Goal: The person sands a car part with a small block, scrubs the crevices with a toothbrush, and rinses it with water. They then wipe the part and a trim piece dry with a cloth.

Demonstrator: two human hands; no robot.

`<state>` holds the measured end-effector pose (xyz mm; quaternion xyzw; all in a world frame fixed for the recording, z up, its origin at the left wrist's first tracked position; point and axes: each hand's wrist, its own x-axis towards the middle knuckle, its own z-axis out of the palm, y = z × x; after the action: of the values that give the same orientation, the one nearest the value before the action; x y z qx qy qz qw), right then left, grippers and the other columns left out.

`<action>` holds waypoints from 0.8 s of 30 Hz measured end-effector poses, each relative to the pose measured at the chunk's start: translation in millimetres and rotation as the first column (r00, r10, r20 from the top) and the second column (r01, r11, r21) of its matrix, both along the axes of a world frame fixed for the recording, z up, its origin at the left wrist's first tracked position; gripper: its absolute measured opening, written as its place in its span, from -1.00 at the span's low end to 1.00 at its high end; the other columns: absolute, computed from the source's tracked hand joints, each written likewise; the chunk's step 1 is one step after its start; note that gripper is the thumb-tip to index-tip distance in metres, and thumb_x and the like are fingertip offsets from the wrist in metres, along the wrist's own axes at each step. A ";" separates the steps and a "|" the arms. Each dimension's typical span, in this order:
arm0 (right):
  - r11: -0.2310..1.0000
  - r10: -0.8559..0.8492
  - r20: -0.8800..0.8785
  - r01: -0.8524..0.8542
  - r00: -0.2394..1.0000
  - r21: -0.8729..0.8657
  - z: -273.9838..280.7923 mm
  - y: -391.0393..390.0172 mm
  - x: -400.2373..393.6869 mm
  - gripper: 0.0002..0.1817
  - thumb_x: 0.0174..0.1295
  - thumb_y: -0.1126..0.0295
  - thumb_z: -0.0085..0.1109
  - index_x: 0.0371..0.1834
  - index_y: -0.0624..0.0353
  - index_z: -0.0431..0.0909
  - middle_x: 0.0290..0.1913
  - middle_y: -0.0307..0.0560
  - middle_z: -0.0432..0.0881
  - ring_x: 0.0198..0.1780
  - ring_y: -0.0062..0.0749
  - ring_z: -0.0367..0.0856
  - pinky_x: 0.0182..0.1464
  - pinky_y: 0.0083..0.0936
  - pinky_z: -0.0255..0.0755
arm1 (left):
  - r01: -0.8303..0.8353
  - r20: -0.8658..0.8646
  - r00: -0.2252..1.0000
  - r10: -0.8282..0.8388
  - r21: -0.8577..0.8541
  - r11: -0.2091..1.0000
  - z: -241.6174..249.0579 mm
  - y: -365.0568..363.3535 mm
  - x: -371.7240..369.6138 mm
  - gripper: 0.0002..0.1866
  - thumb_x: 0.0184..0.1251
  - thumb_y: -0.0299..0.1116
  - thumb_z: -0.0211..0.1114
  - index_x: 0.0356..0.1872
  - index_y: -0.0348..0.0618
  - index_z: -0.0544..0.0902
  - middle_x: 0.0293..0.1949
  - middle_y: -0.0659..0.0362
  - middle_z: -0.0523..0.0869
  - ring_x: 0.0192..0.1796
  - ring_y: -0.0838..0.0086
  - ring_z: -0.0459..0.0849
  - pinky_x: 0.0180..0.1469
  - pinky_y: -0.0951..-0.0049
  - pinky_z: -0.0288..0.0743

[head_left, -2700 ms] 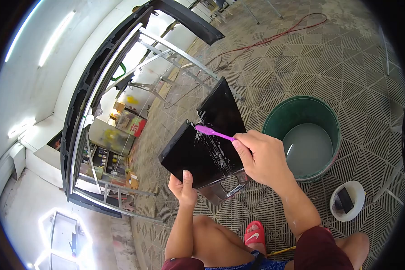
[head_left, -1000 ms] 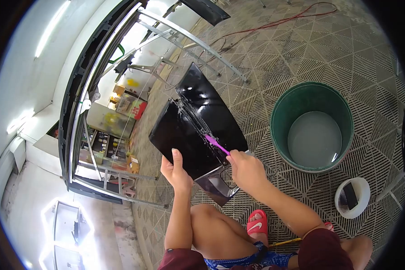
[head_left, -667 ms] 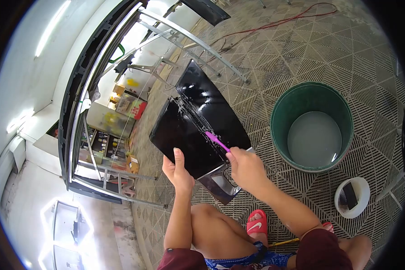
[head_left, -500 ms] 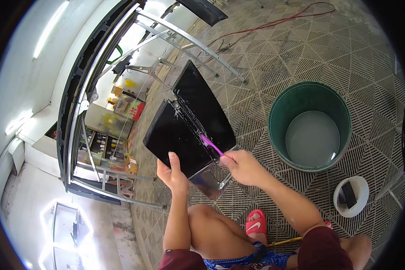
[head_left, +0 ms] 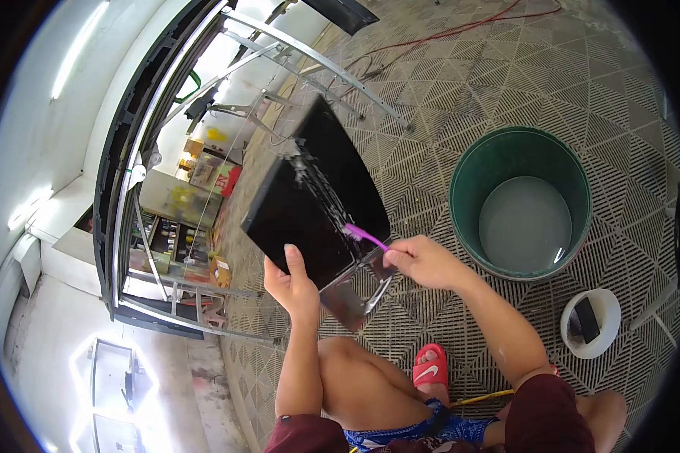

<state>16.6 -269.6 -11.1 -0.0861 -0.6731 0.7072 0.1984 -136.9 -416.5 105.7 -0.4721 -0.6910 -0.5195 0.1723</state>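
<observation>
My left hand (head_left: 292, 288) grips the lower left edge of a glossy black panel (head_left: 295, 219), thumb on its face and fingers behind. The panel is tilted up in front of me, with a seam down its middle streaked with whitish suds. A purple toothbrush (head_left: 369, 237) is pinched in my right hand (head_left: 423, 262), its head resting on the lower part of that seam. Below the black face, a shiny see-through or reflective section (head_left: 347, 302) of the panel shows. What its back looks like is hidden.
A green bucket (head_left: 457, 204) of cloudy grey water stands to the right. Near it sits a white tub (head_left: 610, 317) with a dark block (head_left: 584, 321) inside. A metal stand (head_left: 340, 72) bearing a long black part rises at left; a red hose (head_left: 461, 30) crosses the patterned floor tiles.
The toothbrush and my right hand have shifted slightly right and up. The panel has tilted a little, its top moving away; my left hand keeps its grip.
</observation>
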 end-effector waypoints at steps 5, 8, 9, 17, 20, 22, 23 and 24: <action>0.930 -0.325 -0.075 0.333 0.943 0.153 -12.6 -22.2 -19.3 -0.75 0.51 0.24 0.15 -0.19 0.20 0.68 -0.33 0.24 0.70 -0.26 0.23 0.71 -0.16 0.04 0.54 | 0.072 0.292 0.946 -0.142 0.236 0.969 4.9 8.6 -5.8 -0.64 0.68 -0.33 0.23 0.30 -0.37 0.57 0.13 0.13 0.74 0.06 0.51 0.70 0.19 0.40 0.61; 0.856 -0.465 -0.120 0.480 0.877 0.194 2.6 -37.1 -23.8 -0.78 0.51 0.26 0.13 -0.16 0.20 0.62 -0.34 0.24 0.72 -0.26 0.30 0.72 -0.19 0.17 0.54 | 0.033 0.325 0.939 -0.114 0.245 0.969 -1.3 10.2 -7.3 -0.63 0.68 -0.31 0.24 0.31 -0.36 0.57 0.14 0.13 0.73 0.08 0.50 0.69 0.18 0.39 0.62; 0.833 -0.480 -0.113 0.492 0.870 0.254 3.3 -39.1 -23.2 -0.78 0.51 0.27 0.13 -0.17 0.21 0.61 -0.35 0.23 0.73 -0.27 0.30 0.72 -0.18 0.16 0.55 | 0.010 0.331 0.939 -0.091 0.240 0.971 0.1 9.6 -8.9 -0.61 0.67 -0.30 0.25 0.32 -0.35 0.57 0.16 0.13 0.73 0.10 0.48 0.69 0.18 0.38 0.63; 0.798 -0.471 0.050 0.401 0.881 0.451 -8.5 -47.2 -13.7 -0.72 0.56 0.22 0.05 -0.18 0.22 0.59 -0.31 0.21 0.75 -0.23 0.21 0.76 -0.15 0.12 0.59 | -0.113 0.449 0.889 -0.087 0.400 0.910 11.5 1.8 -21.0 -0.48 0.62 -0.21 0.31 0.40 -0.33 0.48 0.26 0.02 0.66 0.16 0.26 0.72 0.25 0.24 0.70; 0.779 -0.478 0.033 0.407 0.878 0.477 -7.7 -47.9 -24.3 -0.74 0.56 0.24 0.04 -0.18 0.20 0.58 -0.31 0.18 0.75 -0.25 0.19 0.77 -0.16 0.11 0.61 | -0.146 0.519 0.849 -0.105 0.420 0.896 17.5 -1.0 -12.4 -0.52 0.64 -0.19 0.30 0.36 -0.33 0.51 0.22 0.03 0.68 0.13 0.33 0.72 0.24 0.29 0.69; 0.754 -0.490 0.008 0.419 0.872 0.506 -15.3 -48.9 -30.7 -0.74 0.57 0.25 0.03 -0.19 0.20 0.58 -0.33 0.16 0.75 -0.26 0.18 0.78 -0.17 0.10 0.62 | -0.105 0.471 0.873 -0.126 0.433 0.895 17.5 -4.4 -20.1 -0.52 0.62 -0.17 0.32 0.33 -0.32 0.53 0.21 0.05 0.68 0.13 0.33 0.71 0.23 0.28 0.70; 0.734 -0.511 -0.007 0.440 0.860 0.517 -18.4 -49.6 -33.6 -0.73 0.57 0.24 0.03 -0.19 0.20 0.58 -0.33 0.17 0.75 -0.27 0.18 0.78 -0.18 0.10 0.61 | -0.126 0.483 0.868 -0.114 0.437 0.891 16.8 -5.5 -23.1 -0.52 0.61 -0.16 0.33 0.31 -0.31 0.53 0.21 0.05 0.68 0.12 0.32 0.71 0.23 0.28 0.71; 0.715 -0.530 -0.017 0.458 0.848 0.528 -15.9 -50.9 -32.3 -0.72 0.57 0.23 0.03 -0.19 0.20 0.57 -0.34 0.17 0.75 -0.27 0.18 0.78 -0.18 0.10 0.61 | -0.150 0.498 0.862 -0.100 0.439 0.886 16.1 -6.1 -22.5 -0.53 0.61 -0.15 0.33 0.29 -0.31 0.54 0.21 0.05 0.68 0.12 0.32 0.71 0.22 0.28 0.71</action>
<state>-15.7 -320.5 -27.0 -0.2546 -0.8004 0.4150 0.3496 -159.4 -422.6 121.8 -0.2544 -0.5738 -0.7722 0.0990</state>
